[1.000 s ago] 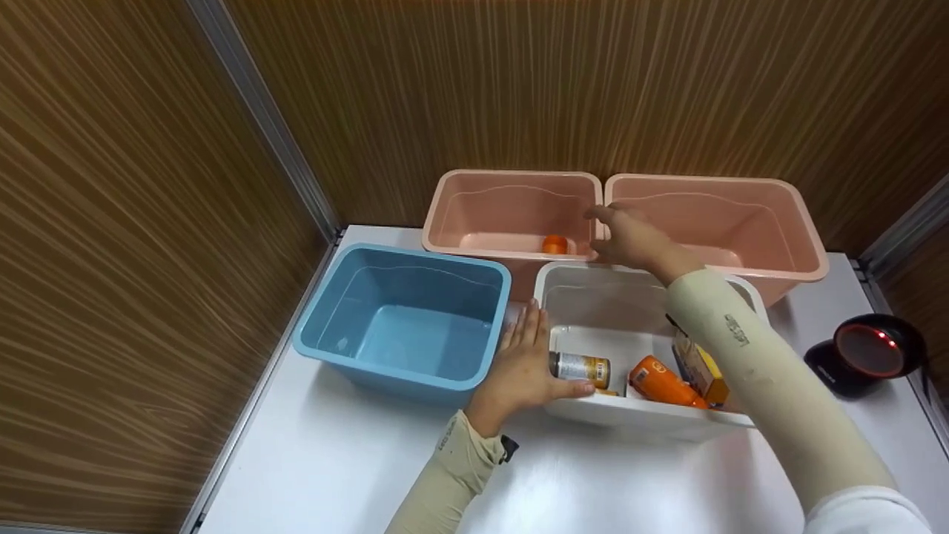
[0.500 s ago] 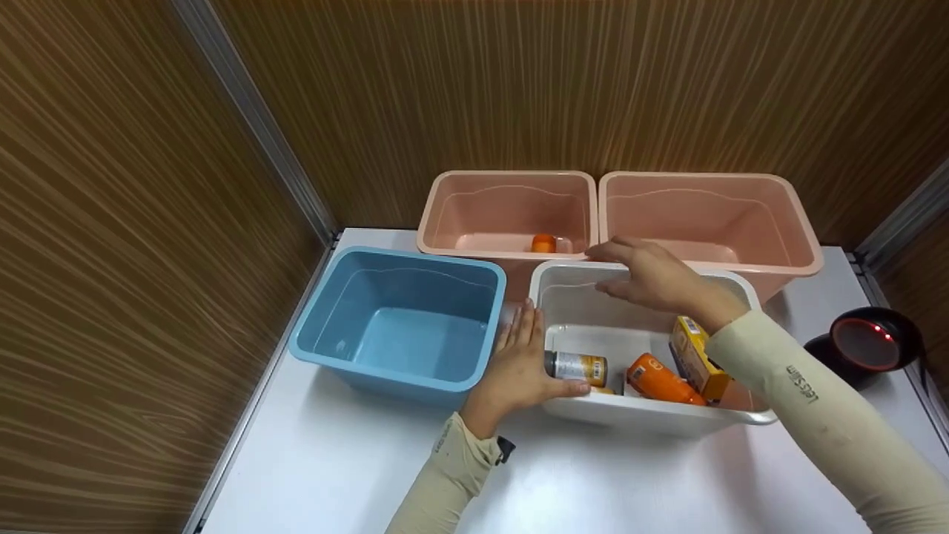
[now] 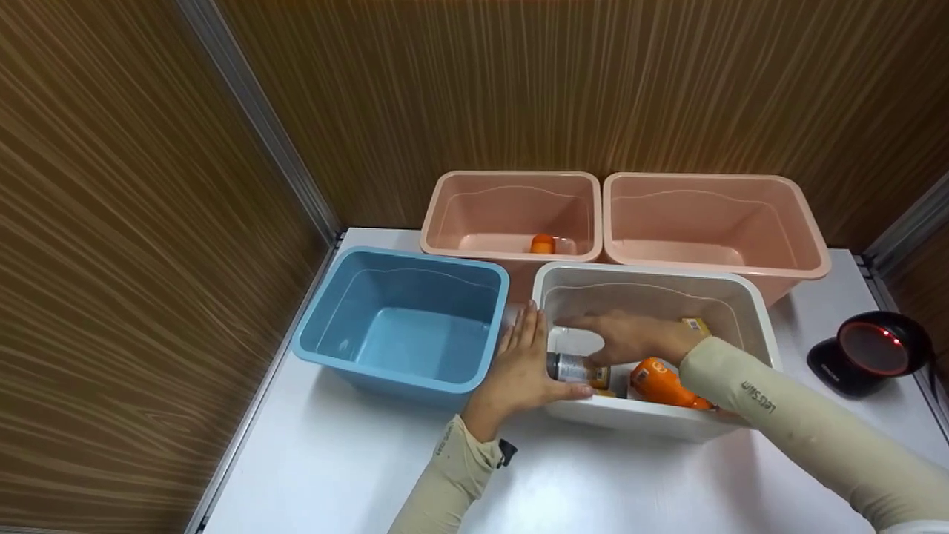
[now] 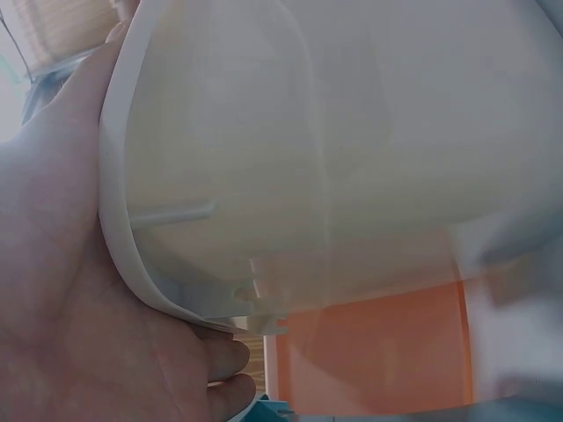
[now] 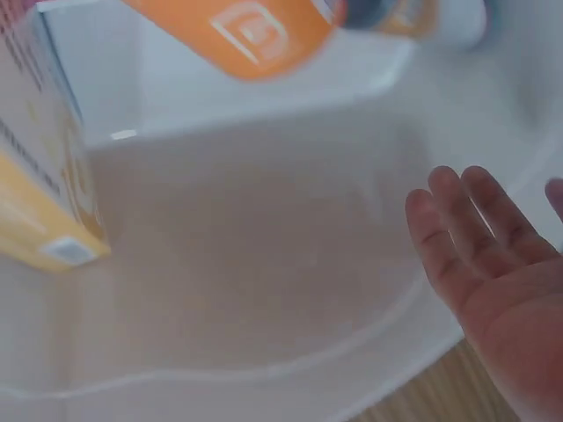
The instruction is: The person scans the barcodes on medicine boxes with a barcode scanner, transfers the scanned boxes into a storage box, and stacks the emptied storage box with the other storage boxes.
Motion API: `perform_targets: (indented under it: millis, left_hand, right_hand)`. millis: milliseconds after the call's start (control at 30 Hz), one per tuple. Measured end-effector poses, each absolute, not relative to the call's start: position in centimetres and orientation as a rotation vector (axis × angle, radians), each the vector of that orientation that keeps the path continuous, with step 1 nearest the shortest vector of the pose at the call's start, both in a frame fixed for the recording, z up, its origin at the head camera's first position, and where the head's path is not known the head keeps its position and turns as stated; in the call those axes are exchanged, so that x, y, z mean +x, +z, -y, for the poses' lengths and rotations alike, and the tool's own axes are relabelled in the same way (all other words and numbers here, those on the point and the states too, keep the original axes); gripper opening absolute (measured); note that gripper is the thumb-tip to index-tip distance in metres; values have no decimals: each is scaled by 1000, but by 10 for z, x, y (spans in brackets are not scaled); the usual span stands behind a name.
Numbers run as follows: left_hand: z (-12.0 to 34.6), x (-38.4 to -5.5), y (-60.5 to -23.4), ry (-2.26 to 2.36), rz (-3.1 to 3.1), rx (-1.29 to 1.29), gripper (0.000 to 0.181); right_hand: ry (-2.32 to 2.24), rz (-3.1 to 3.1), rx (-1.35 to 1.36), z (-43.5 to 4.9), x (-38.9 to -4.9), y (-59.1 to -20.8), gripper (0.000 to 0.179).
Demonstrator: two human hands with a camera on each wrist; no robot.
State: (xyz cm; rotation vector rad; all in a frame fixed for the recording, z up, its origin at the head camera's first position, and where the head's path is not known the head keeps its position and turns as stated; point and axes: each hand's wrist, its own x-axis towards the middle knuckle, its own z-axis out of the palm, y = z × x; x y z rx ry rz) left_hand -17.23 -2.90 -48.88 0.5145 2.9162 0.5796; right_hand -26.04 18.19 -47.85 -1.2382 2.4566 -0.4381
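In the head view my right hand (image 3: 630, 337) reaches down inside the white bin (image 3: 656, 411), over a small cylindrical container (image 3: 578, 367) with a yellow and white label. Its fingers are extended and spread; the right wrist view shows nothing in the palm. My left hand (image 3: 515, 378) rests against the bin's front left corner, fingers straight along the side and thumb on the front rim. Beside the container lies an orange tube-shaped bottle (image 3: 660, 382). A yellow box (image 5: 57, 167) stands to its right, mostly hidden by my right arm in the head view.
A blue bin (image 3: 400, 386) stands left of the white one. Behind are two pink bins (image 3: 511, 176) (image 3: 715, 178) along the wood-grain wall (image 3: 519, 81); the left one contains an orange item (image 3: 543, 244). A black scanner-like device (image 3: 867, 348) with red lights stands at the right.
My right hand has moved from above the pink bins down into the white bin, near the small cylindrical container. My left hand has stayed at the white bin's corner.
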Motion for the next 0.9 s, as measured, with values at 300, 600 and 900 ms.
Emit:
perform_targets:
  millis: [300, 600, 900]
  left_hand:
    - [29, -173, -491, 620, -2917, 535, 132]
    - [31, -173, -489, 595, -2916, 515, 136]
    - [30, -172, -490, 621, -2905, 516, 135]
  right_hand:
    - [-291, -2311, -948, -177, -252, -501, 81]
    - [-372, -2211, -809, -170, -250, -513, 107]
    - [-313, -2242, -838, -167, -255, -531, 118]
